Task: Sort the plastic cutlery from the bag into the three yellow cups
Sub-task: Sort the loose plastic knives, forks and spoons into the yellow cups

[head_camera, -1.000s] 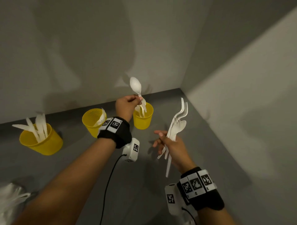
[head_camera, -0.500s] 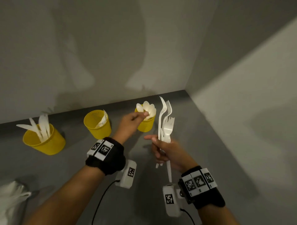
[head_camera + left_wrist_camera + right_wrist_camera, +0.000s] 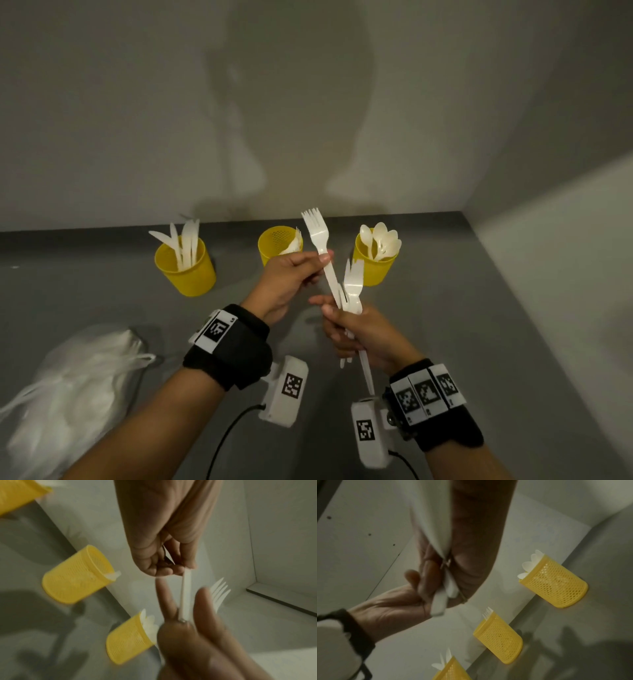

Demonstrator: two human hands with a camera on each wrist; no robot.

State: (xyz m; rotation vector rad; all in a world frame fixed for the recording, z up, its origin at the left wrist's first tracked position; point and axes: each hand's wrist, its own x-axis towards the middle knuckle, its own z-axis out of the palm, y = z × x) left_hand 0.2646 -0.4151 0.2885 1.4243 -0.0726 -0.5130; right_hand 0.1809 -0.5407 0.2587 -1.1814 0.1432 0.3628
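Note:
My left hand [image 3: 317, 265] pinches the handle of a white fork [image 3: 318, 233], tines up, just in front of the middle cup. My right hand [image 3: 342, 329] grips a bundle of white cutlery [image 3: 352, 284] with fork heads showing; the pinched fork's lower end is still in that bundle. Three yellow mesh cups stand along the back wall: the left cup [image 3: 187, 270] holds knives, the middle cup [image 3: 275, 240] holds forks, the right cup [image 3: 376, 270] holds spoons. The left wrist view shows the fork handle [image 3: 186, 588] between both hands. In the right wrist view the bundle [image 3: 452, 588] is blurred.
A white plastic bag [image 3: 72, 387] with more cutlery lies on the grey floor at the lower left. Walls close the space behind the cups and on the right. Wrist cameras with cables hang under both forearms.
The left hand let the spoon go into the right cup, came back to the bundle and took hold of a fork. The right hand moved the bundle closer and more upright.

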